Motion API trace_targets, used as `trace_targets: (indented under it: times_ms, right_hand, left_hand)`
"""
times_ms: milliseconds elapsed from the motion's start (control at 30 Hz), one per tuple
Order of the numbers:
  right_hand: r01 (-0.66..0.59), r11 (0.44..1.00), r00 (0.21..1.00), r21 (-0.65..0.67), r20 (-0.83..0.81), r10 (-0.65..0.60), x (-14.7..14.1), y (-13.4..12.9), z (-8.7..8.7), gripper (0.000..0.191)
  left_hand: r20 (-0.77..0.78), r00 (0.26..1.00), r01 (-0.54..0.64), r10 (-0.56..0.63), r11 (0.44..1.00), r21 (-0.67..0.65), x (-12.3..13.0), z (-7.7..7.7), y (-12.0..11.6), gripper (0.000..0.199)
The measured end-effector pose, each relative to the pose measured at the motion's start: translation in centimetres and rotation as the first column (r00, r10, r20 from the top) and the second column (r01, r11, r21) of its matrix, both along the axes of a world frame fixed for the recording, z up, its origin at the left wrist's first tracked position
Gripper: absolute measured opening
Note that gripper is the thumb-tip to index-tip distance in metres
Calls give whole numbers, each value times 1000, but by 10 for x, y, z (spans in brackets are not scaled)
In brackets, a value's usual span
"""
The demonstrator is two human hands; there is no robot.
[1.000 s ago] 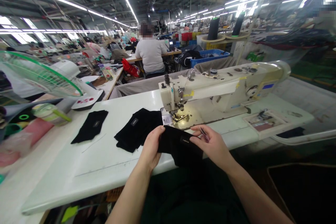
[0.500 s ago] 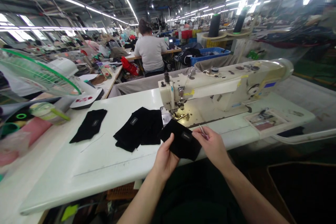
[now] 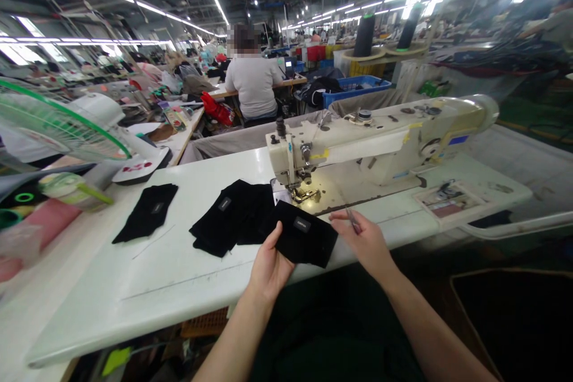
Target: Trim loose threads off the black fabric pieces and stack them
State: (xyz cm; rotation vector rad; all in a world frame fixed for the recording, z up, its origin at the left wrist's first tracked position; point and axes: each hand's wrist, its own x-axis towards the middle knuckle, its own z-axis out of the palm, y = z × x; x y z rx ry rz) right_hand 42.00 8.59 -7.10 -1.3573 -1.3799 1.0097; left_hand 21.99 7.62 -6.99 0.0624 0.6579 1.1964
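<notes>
Black cloth piece (image 3: 308,243) with small grey label, hand-held

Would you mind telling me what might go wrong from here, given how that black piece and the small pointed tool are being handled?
The pointed metal tool in the right hand is close to the black fabric piece held by the left hand, so its tip might snag or nick the cloth. That piece also sits right against the pile of black pieces, so moving it carelessly might disturb the pile.
</notes>
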Motion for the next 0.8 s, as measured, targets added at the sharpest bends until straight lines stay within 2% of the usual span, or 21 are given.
trace_targets:
  times_ms: [67, 133, 167, 233, 300, 367, 433, 533, 633, 700, 800]
  right_hand:
    - [-98, 994, 995, -39, 7, 99, -1, -4, -4, 47]
    - [-124, 992, 992, -30, 23, 125, 2, -7, -8, 38]
    - [-85, 996, 996, -11, 35, 86, 6, -8, -10, 32]
    - [80, 997, 994, 22, 76, -82, 18, -9, -12, 33]
    - [288, 956, 947, 46, 132, -292, 32, -8, -12, 39]
    - [402, 914, 897, 61, 173, -406, 42, -7, -10, 44]
    - [360, 929, 911, 81, 182, -369, 44, -9, -7, 46]
    - [129, 987, 977, 95, 156, -143, 30, -15, -8, 42]
    - [-17, 1000, 995, -6, 100, 18, 17, -20, -13, 51]
    - [12, 998, 994, -66, 106, -5, 17, -21, -18, 44]
    - [211, 977, 962, -41, 188, -199, 29, -19, -24, 46]
  left_hand:
    - [4, 1000, 0, 0, 1000, -15, 0, 1, 1, 36]
    - [10, 1000, -14, 15, 999, -31, -2, 1, 1, 38]
    - [14, 999, -33, 34, 999, -41, -2, 1, 2, 39]
    - [22, 996, -87, 88, 995, -53, -4, 2, 2, 40]
    - [24, 989, -145, 146, 988, -54, -6, 2, 2, 41]
    - [25, 985, -167, 169, 985, -48, -5, 3, 2, 41]
    - [34, 989, -141, 142, 989, -41, 0, 2, 0, 40]
    - [63, 997, -32, 34, 999, -34, 13, -3, -4, 38]
    - [84, 995, 58, -57, 998, -15, 28, -10, -8, 39]
    - [81, 997, -7, 6, 1000, 11, 37, -12, -9, 40]
    - [59, 994, -96, 96, 995, 0, 48, -12, -14, 38]
